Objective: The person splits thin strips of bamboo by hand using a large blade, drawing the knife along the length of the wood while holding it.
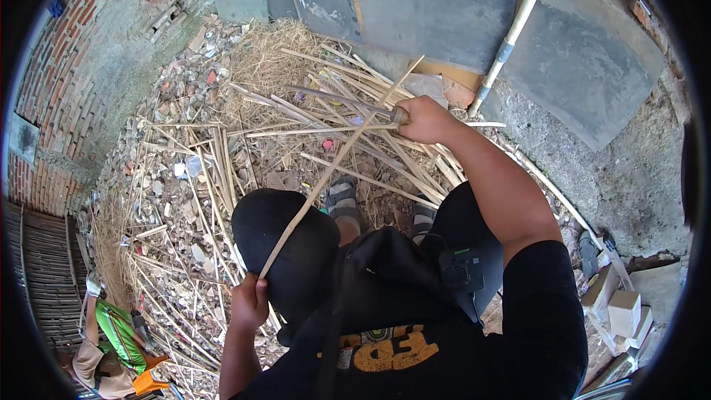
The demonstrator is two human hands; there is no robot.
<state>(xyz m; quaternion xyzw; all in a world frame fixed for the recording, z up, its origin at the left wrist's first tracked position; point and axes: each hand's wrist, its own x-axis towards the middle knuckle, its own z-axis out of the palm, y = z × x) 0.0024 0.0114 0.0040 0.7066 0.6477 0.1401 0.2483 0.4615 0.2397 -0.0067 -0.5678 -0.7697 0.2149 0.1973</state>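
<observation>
Shirt: black, orange-printed.
Stick: long, pale tan, gently bowed.
Left hand: fingers pinch its near end.
Right hand: fingers grip a knife.

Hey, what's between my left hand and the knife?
In the head view, the long pale strip, gripped by your left hand, spans that stretch, passing over your black-clothed leg and crossing the knife.

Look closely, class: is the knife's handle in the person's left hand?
No, the left hand grips the lower end of a long wooden strip, while the right hand holds the knife by its handle.
</observation>
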